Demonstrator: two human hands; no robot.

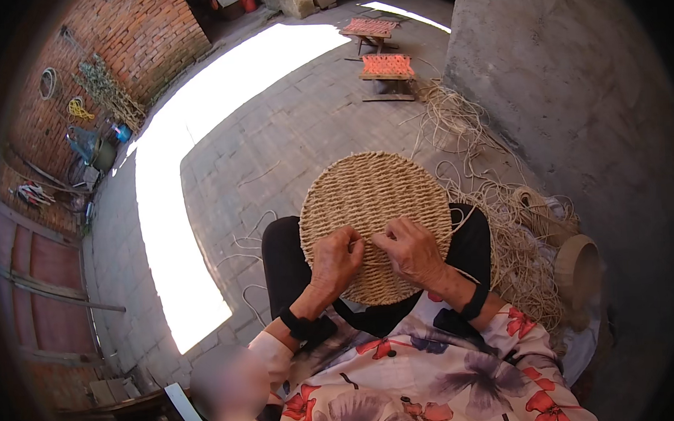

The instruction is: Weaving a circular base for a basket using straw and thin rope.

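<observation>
A round, flat woven mat of straw-coloured cord lies across my lap. Over its near half, my left hand has its fingers curled and pressed together at the weave. My right hand is closed too, thumb and fingertips pinched close to the left one. Whatever the fingers of either hand grip is too small or hidden to make out. A loose cord runs off the mat's right edge toward the heap of cord beside me. Dark bands circle both wrists.
Tangled straw-coloured cord piles on the floor at my right, beside a cardboard-coloured round tub. Two low folding stools with orange-red woven seats stand ahead. A plastered wall rises on the right, a brick wall at the far left.
</observation>
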